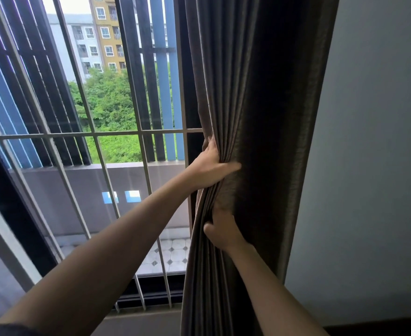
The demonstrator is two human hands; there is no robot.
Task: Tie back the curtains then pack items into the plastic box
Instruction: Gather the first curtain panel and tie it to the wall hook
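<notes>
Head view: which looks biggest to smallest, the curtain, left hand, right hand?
1. curtain, by far.
2. left hand and right hand: about alike, both partly hidden in folds, so unranked.

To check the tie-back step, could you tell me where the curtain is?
In the head view the curtain hangs bunched right of centre, between the barred window and the wall.

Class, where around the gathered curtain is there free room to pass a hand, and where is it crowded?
Free: the curtain front above the left hand and below the right hand, and the strip between its left edge and the window bars. Crowded: the stretch between both gripping hands, and the right edge, close against the wall.
</notes>
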